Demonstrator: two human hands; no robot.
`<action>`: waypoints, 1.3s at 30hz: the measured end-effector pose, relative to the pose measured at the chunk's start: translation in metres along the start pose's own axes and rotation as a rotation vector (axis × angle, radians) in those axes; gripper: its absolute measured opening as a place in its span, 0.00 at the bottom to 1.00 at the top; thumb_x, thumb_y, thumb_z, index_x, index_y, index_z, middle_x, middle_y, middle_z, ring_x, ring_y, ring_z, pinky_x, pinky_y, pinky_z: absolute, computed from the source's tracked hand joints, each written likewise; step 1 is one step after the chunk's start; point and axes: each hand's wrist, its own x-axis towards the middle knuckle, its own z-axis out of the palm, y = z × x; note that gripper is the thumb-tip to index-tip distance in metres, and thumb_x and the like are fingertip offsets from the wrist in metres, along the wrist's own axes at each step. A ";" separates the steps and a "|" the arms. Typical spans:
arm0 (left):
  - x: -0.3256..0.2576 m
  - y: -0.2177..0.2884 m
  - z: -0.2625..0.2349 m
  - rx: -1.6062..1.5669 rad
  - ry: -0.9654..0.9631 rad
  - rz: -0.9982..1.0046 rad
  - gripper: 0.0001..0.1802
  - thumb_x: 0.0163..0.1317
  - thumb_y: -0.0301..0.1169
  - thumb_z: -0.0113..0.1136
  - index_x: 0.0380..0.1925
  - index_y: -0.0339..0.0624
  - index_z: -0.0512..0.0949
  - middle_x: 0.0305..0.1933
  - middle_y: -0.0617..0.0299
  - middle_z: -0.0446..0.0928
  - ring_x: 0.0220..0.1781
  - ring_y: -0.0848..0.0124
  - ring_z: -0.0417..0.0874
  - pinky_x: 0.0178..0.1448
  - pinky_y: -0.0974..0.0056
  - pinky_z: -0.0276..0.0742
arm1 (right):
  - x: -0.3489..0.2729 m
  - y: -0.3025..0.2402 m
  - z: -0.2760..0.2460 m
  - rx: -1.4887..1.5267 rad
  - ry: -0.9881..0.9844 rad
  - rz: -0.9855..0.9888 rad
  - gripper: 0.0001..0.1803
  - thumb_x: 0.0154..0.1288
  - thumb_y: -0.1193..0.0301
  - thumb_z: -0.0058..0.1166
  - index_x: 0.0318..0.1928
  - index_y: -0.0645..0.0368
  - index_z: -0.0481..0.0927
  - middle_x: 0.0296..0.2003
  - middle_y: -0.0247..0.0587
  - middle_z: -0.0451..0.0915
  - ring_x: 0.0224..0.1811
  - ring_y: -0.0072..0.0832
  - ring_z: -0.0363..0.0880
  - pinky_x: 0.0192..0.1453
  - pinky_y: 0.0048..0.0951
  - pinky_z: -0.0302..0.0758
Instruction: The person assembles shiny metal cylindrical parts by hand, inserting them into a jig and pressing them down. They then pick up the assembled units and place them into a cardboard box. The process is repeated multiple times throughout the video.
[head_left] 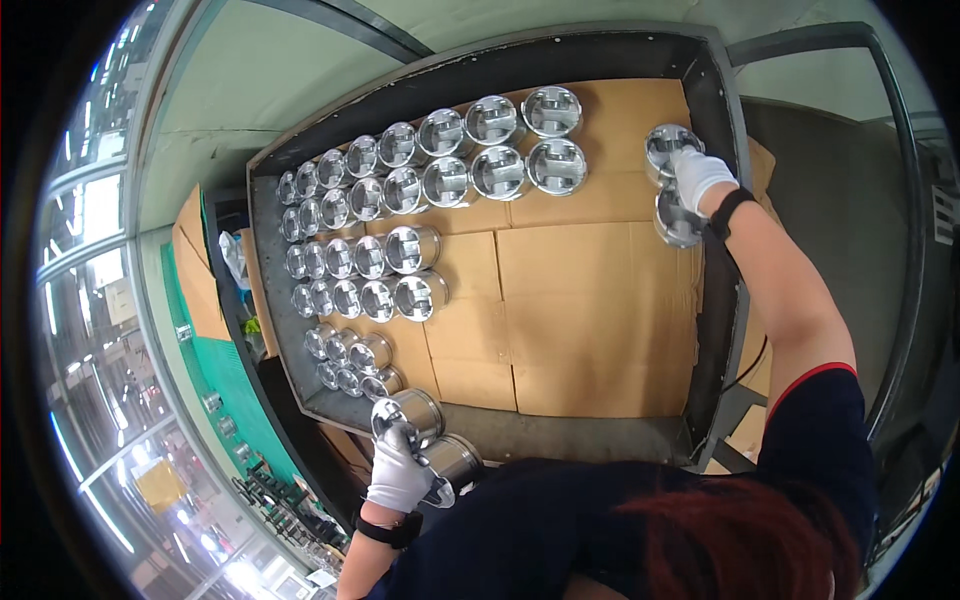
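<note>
Gripping a pair of metal cylinders [418, 410] at the lower left of the frame, my left hand [398, 482] wears a white glove and is curled closed, its fingers bent over the end of the upper cylinder. The lower cylinder lies against the hand, its shiny side turned toward the centre; how my thumb sits on it I cannot make out. Both of these overlap the near wall of a dark-walled tray [725, 310].

At the upper right, my right hand [702, 180], gloved too, is partly bent, its fingertips down in the hollow end of one metal cylinder of another pair [678, 222]. My hand covers part of the second cylinder, just below the first. The thumb is hidden, so I cannot tell how firmly I have hold of either. This pair is inside the tray, near its right wall.

More silvery cylinders [557, 165] stand in paired rows from the upper centre to the left of the frame, hollow ends showing. Brown cardboard [600, 310] lines the tray beneath them. Each wrist has a black band [390, 530] round it.
</note>
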 end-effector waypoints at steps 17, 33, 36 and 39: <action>0.120 0.120 0.010 0.013 -0.126 0.347 0.23 0.46 0.19 0.64 0.46 0.37 0.72 0.39 0.41 0.77 0.43 0.41 0.79 0.47 0.42 0.75 | -0.114 -0.026 -0.026 -0.018 0.521 0.043 0.42 0.59 0.75 0.62 0.74 0.59 0.62 0.73 0.56 0.62 0.66 0.61 0.70 0.69 0.58 0.71; 0.415 0.338 0.144 0.694 0.051 0.734 0.22 0.61 0.36 0.60 0.50 0.33 0.72 0.44 0.44 0.82 0.41 0.52 0.85 0.44 0.49 0.78 | -0.251 -0.018 0.074 0.599 0.561 0.480 0.36 0.64 0.75 0.62 0.72 0.60 0.66 0.48 0.57 0.81 0.41 0.53 0.84 0.43 0.42 0.81; 0.457 0.345 0.158 0.929 0.077 0.636 0.23 0.62 0.37 0.61 0.54 0.35 0.72 0.47 0.44 0.82 0.46 0.52 0.86 0.47 0.50 0.81 | -0.249 -0.018 0.072 0.595 0.588 0.470 0.36 0.63 0.75 0.63 0.71 0.61 0.66 0.45 0.56 0.81 0.40 0.52 0.83 0.42 0.42 0.81; 0.476 0.343 0.162 0.831 0.031 0.543 0.30 0.60 0.39 0.65 0.58 0.31 0.72 0.51 0.44 0.82 0.52 0.51 0.85 0.55 0.53 0.81 | -0.248 -0.017 0.072 0.579 0.587 0.464 0.35 0.63 0.75 0.63 0.71 0.62 0.67 0.45 0.56 0.81 0.40 0.52 0.83 0.42 0.42 0.81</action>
